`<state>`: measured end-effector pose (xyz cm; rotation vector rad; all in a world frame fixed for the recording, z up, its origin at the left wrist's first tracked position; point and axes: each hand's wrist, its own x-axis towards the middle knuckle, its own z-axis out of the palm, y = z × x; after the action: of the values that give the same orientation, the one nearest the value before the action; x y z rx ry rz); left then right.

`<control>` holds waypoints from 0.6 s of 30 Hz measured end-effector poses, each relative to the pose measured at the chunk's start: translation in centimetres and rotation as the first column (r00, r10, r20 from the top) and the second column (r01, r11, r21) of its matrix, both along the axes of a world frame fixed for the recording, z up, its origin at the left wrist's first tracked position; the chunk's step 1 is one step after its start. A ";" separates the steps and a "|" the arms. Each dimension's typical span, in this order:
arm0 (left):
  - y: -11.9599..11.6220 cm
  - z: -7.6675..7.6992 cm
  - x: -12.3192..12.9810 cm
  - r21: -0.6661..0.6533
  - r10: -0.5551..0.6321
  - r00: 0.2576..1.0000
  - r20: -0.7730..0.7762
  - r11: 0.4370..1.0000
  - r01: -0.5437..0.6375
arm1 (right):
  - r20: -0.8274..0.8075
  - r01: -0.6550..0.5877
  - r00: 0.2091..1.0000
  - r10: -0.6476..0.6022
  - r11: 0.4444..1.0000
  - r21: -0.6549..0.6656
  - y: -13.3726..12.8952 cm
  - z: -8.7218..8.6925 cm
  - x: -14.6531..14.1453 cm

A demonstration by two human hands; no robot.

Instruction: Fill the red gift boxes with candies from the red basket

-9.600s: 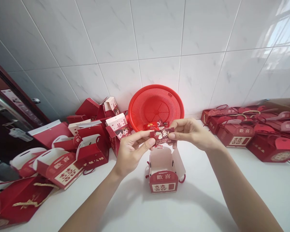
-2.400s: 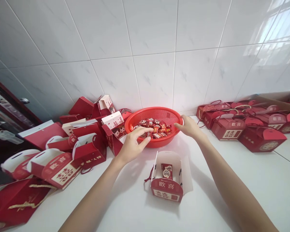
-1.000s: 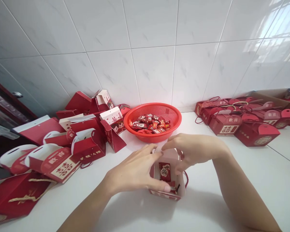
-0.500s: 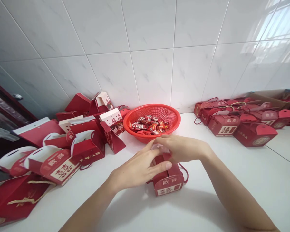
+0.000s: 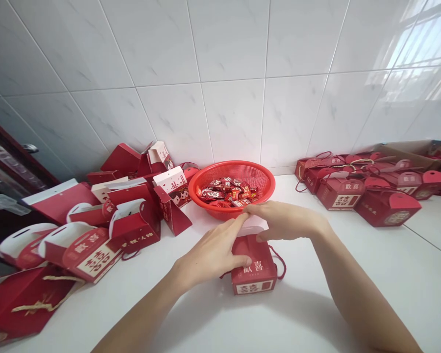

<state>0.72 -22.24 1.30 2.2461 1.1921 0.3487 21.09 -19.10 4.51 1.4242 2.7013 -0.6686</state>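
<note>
A small red paper gift box (image 5: 255, 275) with white lettering and a dark red cord at its sides stands on the white tabletop in front of me. My left hand (image 5: 215, 250) grips it from the left, thumb pressed on the near flap and fingers reaching to the far flap. From the right, my right hand (image 5: 290, 221) holds the far flap, its thumb over the box top. Part of that flap's pale inner side shows between my hands. Just behind stands a red plastic basket (image 5: 268, 184) with wrapped candies (image 5: 224, 191). The box's inside is hidden.
Several opened red boxes (image 5: 132, 230) crowd the left side, some with white inner flaps. Closed red boxes (image 5: 340, 191) with cord handles are grouped at the right, near a cardboard carton (image 5: 404, 149). A tiled wall (image 5: 235, 113) rises behind the table.
The near flap of the gift box has folded inward and now lies over the top. My right hand has shifted slightly right, and my left thumb presses on the folded flap.
</note>
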 end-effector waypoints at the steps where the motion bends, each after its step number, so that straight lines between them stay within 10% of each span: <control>1: 0.0 0.0 0.1 0.007 0.017 1.000 -0.025 1.000 -0.017 | 0.001 0.008 1.000 -0.008 1.000 0.003 0.1 0.1 0.3; 11: -0.4 0.3 -0.3 -0.027 -0.004 0.987 -0.161 1.000 0.000 | 0.240 0.002 0.971 0.013 0.998 -0.064 1.4 -0.7 0.2; 18: 1.1 -0.2 -0.9 -0.153 -0.123 0.989 -0.081 0.982 0.110 | -0.111 -0.164 0.985 0.131 0.907 -0.388 3.1 -3.6 2.8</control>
<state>-0.21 -21.17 1.12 2.2088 1.0875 0.1100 23.93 -16.01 0.92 1.1025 2.4956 -1.2009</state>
